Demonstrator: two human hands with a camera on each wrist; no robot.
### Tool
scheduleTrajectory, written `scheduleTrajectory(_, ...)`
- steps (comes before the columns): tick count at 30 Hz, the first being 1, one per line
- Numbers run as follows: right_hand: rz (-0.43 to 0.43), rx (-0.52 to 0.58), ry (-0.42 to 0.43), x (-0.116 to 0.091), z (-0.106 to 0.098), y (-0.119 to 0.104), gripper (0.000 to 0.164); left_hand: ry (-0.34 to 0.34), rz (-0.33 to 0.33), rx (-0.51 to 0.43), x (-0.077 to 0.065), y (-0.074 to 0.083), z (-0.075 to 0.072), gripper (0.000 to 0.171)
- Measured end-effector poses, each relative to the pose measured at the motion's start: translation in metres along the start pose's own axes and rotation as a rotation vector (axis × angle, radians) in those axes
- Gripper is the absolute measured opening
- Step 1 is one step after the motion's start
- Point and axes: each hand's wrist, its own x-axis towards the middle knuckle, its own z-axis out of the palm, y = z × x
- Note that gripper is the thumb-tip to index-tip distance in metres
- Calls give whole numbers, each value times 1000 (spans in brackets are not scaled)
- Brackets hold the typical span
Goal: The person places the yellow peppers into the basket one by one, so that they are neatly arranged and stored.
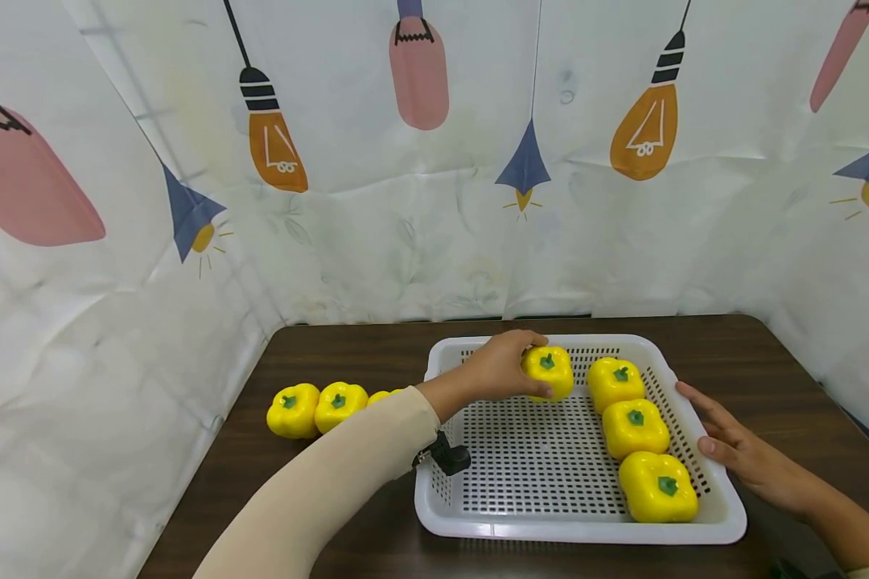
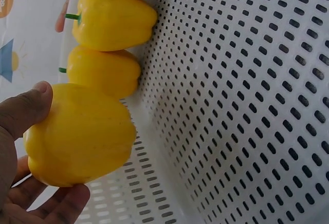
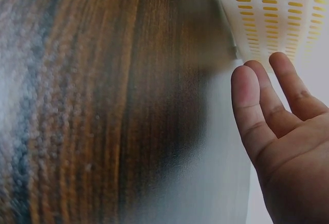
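Note:
My left hand [image 1: 505, 367] grips a yellow bell pepper [image 1: 553, 378] with a green stem, over the far part of the white perforated basket [image 1: 434, 515]. In the left wrist view, thumb and fingers wrap the held bell pepper [image 2: 82, 136] from either side. Three more yellow bell peppers, the nearest of them [image 1: 652, 490] at the front, line the basket's right side in a row. Beside the basket's right rim is my right hand [image 1: 746, 458], its fingers extended and its fingertips at the rim. The right wrist view shows those fingers straight near the basket wall [image 3: 267, 18].
Left of the basket, several yellow bell peppers [image 1: 293, 412] stand in a row on the dark wooden table [image 1: 261, 490], partly hidden behind my left sleeve [image 1: 355, 474]. A white curtain [image 1: 376, 241] printed with lamps hangs behind the table and along its sides.

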Motion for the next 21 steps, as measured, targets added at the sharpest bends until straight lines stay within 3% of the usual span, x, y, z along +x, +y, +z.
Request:
scheduleTrajectory(7,0,9,-2,-1,1,0,68,0,-19,19,8,-4,13,77)
scheduleTrajectory(21,-15,23,-7,-1,1,-1,68,20,-20,104,13,3,28,74)
